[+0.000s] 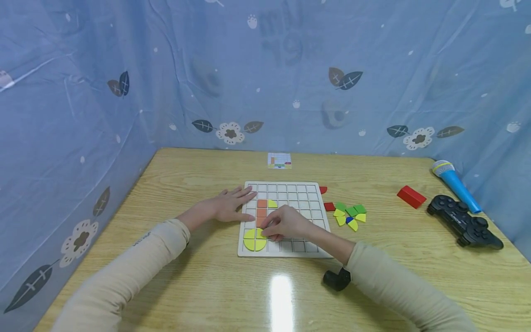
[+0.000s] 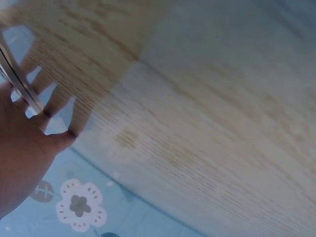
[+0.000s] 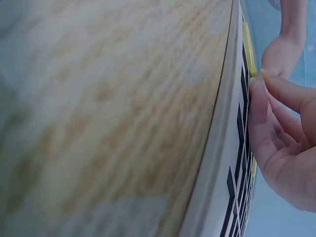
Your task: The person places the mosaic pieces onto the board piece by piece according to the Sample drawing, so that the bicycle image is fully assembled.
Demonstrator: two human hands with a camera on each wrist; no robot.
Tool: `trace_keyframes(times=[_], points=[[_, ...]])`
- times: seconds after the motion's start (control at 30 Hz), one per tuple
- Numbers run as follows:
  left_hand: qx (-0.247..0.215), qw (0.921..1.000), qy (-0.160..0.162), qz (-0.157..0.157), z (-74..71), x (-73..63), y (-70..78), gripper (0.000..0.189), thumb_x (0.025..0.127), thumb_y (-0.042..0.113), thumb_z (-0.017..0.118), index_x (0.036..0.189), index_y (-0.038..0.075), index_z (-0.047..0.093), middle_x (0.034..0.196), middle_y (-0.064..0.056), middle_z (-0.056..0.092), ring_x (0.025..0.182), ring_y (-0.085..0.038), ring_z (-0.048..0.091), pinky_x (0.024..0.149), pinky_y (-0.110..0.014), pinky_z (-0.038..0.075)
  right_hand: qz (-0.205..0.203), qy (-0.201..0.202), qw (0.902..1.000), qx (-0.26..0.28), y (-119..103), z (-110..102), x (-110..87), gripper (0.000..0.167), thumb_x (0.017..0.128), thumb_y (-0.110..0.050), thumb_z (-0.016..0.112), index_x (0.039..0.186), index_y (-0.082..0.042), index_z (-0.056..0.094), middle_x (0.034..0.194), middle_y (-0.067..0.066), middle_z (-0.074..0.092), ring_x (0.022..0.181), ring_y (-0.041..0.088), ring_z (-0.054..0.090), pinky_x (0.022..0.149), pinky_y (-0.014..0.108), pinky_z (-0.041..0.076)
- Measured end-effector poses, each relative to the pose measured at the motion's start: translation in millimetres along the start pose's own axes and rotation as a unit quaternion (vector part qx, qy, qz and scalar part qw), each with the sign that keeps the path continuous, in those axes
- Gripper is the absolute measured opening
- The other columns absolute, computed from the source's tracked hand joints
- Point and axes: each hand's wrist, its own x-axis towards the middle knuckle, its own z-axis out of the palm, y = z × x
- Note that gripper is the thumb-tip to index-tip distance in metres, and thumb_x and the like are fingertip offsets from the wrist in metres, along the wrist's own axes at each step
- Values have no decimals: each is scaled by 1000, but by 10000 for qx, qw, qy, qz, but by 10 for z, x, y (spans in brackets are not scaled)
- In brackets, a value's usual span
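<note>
A white grid board (image 1: 304,249) lies on the table. Several yellow quarter-circle pieces (image 1: 249,244) form a disc at its near left corner. Above them runs a column of orange squares (image 1: 262,212), with another yellow quarter piece (image 1: 272,204) beside its top. My right hand (image 1: 286,223) reaches over the board, its thumb and fingertips pinching at the disc's upper-right yellow quarter-circle piece (image 1: 260,234). In the right wrist view, the right hand (image 3: 289,133) has its fingertips together at a yellow edge. My left hand (image 1: 228,205) rests on the board's left edge, fingers spread.
Loose green pieces (image 1: 351,211), yellow ones, a blue one and red ones (image 1: 329,206) lie right of the board. A pattern card (image 1: 280,160) stands behind it. Further right are a red block (image 1: 411,197), a game controller (image 1: 462,221) and a toy microphone (image 1: 456,184). A black object (image 1: 337,279) lies by the right sleeve.
</note>
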Motion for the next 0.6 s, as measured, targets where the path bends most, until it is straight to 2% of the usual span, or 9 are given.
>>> trace_keyframes(times=[0.2, 0.47, 0.6], points=[[7, 10000, 31, 25, 4, -8, -3, 85, 91, 68, 40, 155, 22, 9, 159, -2, 0, 143, -31, 1, 110, -58, 5, -117, 4, 9998, -155, -16, -1, -19, 11, 88, -15, 70, 92, -6, 75, 71, 2, 67, 59, 12, 59, 57, 26, 53], [36, 10000, 54, 25, 14, -2, -15, 84, 91, 69, 37, 155, 22, 8, 159, -2, -1, 143, -31, 0, 111, -58, 4, 431, -357, 9964, 633, 5, -80, -12, 21, 92, -21, 66, 100, -3, 74, 81, 5, 69, 71, 15, 64, 67, 30, 56], [58, 10000, 38, -5, 29, 1, -20, 85, 90, 70, 36, 155, 23, 7, 159, -1, -2, 143, -30, -1, 111, -57, 4, 516, -466, 9955, 644, 1, -96, 0, 22, 93, -22, 64, 98, -3, 74, 83, 5, 69, 73, 16, 64, 68, 30, 56]])
